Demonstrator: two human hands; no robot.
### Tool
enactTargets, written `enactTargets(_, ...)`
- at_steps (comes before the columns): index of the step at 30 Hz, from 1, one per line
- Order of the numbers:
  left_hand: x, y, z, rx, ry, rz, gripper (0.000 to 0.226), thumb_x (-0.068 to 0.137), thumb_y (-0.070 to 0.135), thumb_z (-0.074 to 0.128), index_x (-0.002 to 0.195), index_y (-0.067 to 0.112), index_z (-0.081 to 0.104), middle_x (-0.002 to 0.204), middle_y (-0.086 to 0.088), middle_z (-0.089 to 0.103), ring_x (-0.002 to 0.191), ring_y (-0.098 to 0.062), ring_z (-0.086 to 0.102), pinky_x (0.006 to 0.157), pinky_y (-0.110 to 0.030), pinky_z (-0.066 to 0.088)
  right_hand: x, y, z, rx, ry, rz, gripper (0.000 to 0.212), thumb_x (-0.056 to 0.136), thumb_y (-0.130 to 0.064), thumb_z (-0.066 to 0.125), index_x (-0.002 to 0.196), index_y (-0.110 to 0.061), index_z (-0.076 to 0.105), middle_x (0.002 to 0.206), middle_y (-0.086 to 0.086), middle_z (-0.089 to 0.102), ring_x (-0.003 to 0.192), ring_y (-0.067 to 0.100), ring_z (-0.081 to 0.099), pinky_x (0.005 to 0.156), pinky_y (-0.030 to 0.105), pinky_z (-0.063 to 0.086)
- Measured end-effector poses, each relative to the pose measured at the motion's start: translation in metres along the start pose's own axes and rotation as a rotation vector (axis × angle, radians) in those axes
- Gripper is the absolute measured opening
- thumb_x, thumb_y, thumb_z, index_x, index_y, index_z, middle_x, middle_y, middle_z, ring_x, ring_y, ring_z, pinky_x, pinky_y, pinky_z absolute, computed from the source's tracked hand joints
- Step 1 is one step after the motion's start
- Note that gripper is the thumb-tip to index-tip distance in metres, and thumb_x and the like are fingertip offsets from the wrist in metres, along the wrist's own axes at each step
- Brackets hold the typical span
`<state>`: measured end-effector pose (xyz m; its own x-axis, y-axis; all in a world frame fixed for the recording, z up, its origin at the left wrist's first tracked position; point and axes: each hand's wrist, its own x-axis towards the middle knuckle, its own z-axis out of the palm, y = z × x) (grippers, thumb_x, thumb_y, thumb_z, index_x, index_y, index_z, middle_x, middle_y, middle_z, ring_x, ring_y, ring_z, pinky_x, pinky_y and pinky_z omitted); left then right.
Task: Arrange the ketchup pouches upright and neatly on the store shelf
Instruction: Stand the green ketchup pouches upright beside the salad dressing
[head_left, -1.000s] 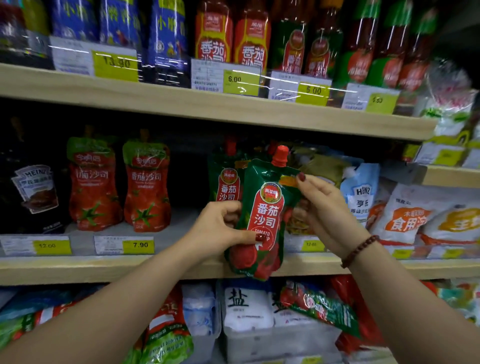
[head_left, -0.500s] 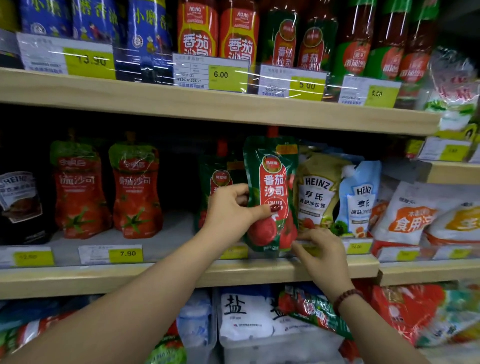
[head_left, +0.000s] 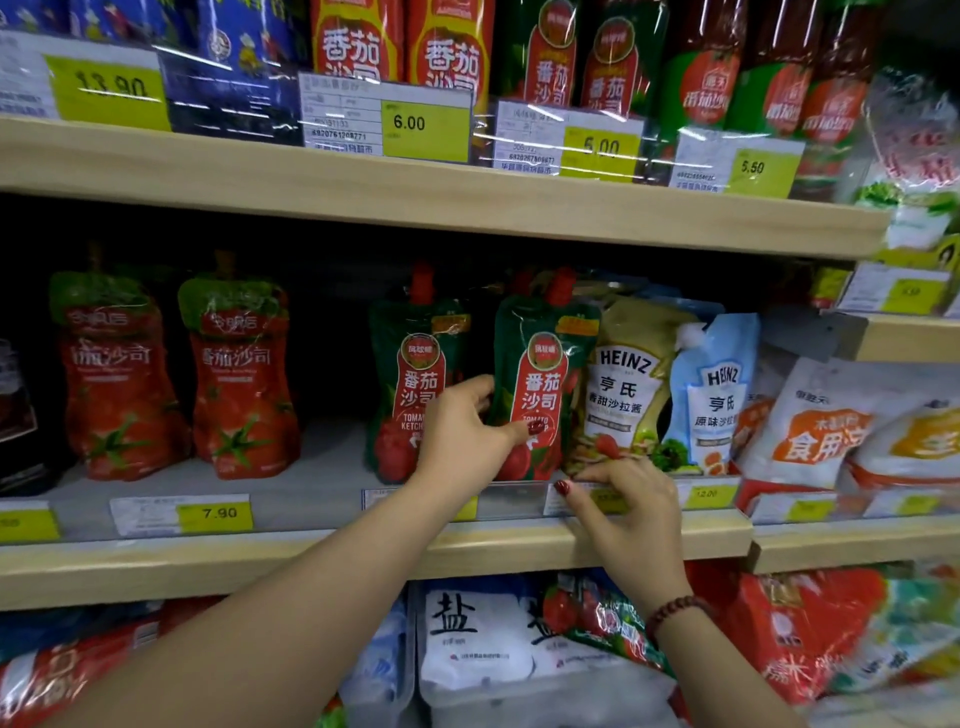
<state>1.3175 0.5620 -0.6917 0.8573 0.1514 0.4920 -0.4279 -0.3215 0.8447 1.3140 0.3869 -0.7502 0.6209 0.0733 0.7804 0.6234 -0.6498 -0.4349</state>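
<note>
Ketchup pouch (head_left: 540, 395) stands on the middle shelf (head_left: 311, 561) beside its twin (head_left: 410, 384), pinched by my left hand (head_left: 462, 431); my right hand (head_left: 623, 499), fingers loosely spread, should square its base before release.

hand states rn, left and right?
Left hand: closed on the green ketchup pouch, standing on the shelf.
Right hand: holding nothing, fingers curled at the shelf's price strip.
</note>
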Motion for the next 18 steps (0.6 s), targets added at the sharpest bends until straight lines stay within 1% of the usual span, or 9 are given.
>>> enactTargets(4, -0.002, -0.010, 0.003, 0.046, -0.034, -0.015, 0.030, 0.071, 0.018, 0.077, 0.084, 0.036, 0.058, 0.083, 0.025, 0.059, 0.087, 0.003, 0.056, 0.071, -0.016, 0.046, -0.001, -0.001, 0.000, 0.003, -0.003, 0.005, 0.017, 0.076, -0.038, 0.065, 0.073, -0.022, 0.065, 0.073, -0.014, 0.059, 0.077, 0.010, 0.053, 0.075, 0.034, 0.041)
enactTargets(7, -0.001, -0.009, -0.002, 0.089, -0.073, -0.007, 0.031, 0.072, 0.021, 0.077, 0.093, 0.033, 0.056, 0.081, 0.027, 0.057, 0.075, 0.013, 0.052, 0.061, -0.005, 0.040, -0.001, -0.001, 0.001, -0.009, -0.003, 0.010, 0.011, 0.076, -0.033, 0.070, 0.074, -0.023, 0.065, 0.073, -0.015, 0.058, 0.076, 0.011, 0.054, 0.075, 0.035, 0.042)
enactTargets(9, -0.003, -0.010, -0.005, 0.148, -0.076, 0.030, 0.031, 0.073, 0.026, 0.077, 0.098, 0.030, 0.059, 0.079, 0.029, 0.053, 0.073, 0.015, 0.049, 0.056, -0.002, 0.037, -0.001, -0.002, 0.000, -0.008, -0.004, 0.015, 0.010, 0.075, -0.031, 0.071, 0.074, -0.023, 0.065, 0.073, -0.015, 0.059, 0.076, 0.011, 0.054, 0.075, 0.035, 0.042)
enactTargets(12, -0.009, -0.011, -0.007, 0.237, -0.044, 0.073, 0.041, 0.073, 0.027, 0.077, 0.109, 0.024, 0.059, 0.079, 0.032, 0.046, 0.072, 0.013, 0.047, 0.051, 0.001, 0.037, -0.001, -0.003, 0.000, -0.010, -0.014, 0.024, 0.010, 0.075, -0.031, 0.072, 0.074, -0.024, 0.064, 0.073, -0.016, 0.058, 0.077, 0.009, 0.053, 0.076, 0.035, 0.042)
enactTargets(13, -0.011, -0.011, -0.007, 0.262, -0.024, 0.082, 0.047, 0.073, 0.026, 0.077, 0.116, 0.024, 0.057, 0.081, 0.032, 0.044, 0.075, 0.009, 0.049, 0.053, 0.002, 0.037, -0.001, -0.003, 0.000, -0.011, -0.019, 0.028, 0.010, 0.075, -0.031, 0.071, 0.074, -0.024, 0.064, 0.073, -0.016, 0.058, 0.078, 0.008, 0.053, 0.077, 0.034, 0.042)
enactTargets(14, -0.014, -0.011, -0.007, 0.279, -0.005, 0.094, 0.057, 0.073, 0.024, 0.077, 0.124, 0.024, 0.052, 0.085, 0.031, 0.044, 0.081, 0.005, 0.052, 0.060, 0.001, 0.038, -0.001, -0.003, -0.001, -0.010, -0.024, 0.030, 0.010, 0.075, -0.031, 0.071, 0.074, -0.024, 0.064, 0.074, -0.016, 0.059, 0.078, 0.008, 0.053, 0.077, 0.034, 0.042)
enactTargets(15, -0.017, -0.012, -0.007, 0.283, 0.010, 0.110, 0.070, 0.073, 0.023, 0.077, 0.134, 0.026, 0.043, 0.091, 0.027, 0.049, 0.089, -0.001, 0.054, 0.071, -0.004, 0.041, -0.001, -0.003, -0.001, -0.010, -0.027, 0.031, 0.010, 0.076, -0.031, 0.071, 0.074, -0.025, 0.064, 0.074, -0.016, 0.059, 0.078, 0.008, 0.053, 0.077, 0.034, 0.042)
enactTargets(16, -0.020, -0.013, -0.007, 0.276, 0.019, 0.133, 0.082, 0.073, 0.022, 0.077, 0.141, 0.032, 0.031, 0.099, 0.019, 0.054, 0.096, -0.005, 0.055, 0.080, -0.014, 0.046, -0.001, -0.003, -0.001, -0.011, -0.029, 0.033, 0.010, 0.075, -0.031, 0.072, 0.074, -0.025, 0.064, 0.074, -0.016, 0.058, 0.078, 0.008, 0.053, 0.077, 0.034, 0.042)
enactTargets(18, -0.027, -0.012, -0.011, 0.299, 0.027, 0.202, 0.101, 0.073, 0.020, 0.077, 0.142, 0.049, 0.010, 0.114, 0.004, 0.059, 0.103, -0.009, 0.057, 0.087, -0.027, 0.051, -0.001, -0.004, -0.002, -0.011, -0.034, 0.041, 0.009, 0.075, -0.031, 0.072, 0.074, -0.026, 0.064, 0.074, -0.017, 0.058, 0.079, 0.008, 0.053, 0.077, 0.034, 0.041)
